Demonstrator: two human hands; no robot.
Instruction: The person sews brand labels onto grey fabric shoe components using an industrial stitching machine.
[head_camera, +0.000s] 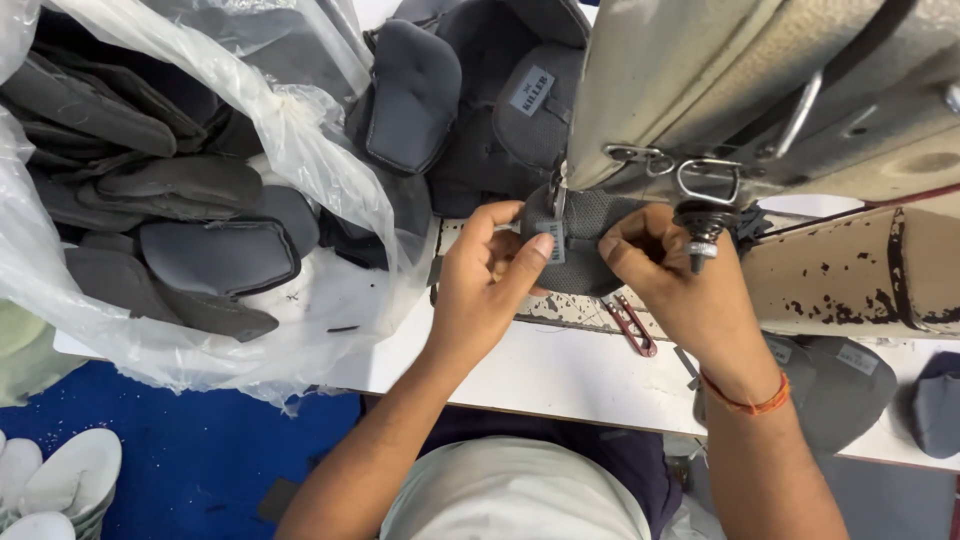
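Both hands pinch a dark grey padded shoe tongue (585, 250) under the sewing machine (760, 90) needle. The left hand (490, 280) thumb presses its small label (556, 240); the right hand (670, 275) grips its right edge. Red-handled snips (630, 325) lie on the white surface (530, 370) just below the hands.

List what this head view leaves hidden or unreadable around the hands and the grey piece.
- Needle point: hidden behind the sewing machine head.
- Grey fabric piece: its edges covered by the left hand and right hand.
- Red-handled snips: tips hidden under the piece.
- Plastic bag: cut off at the left edge.
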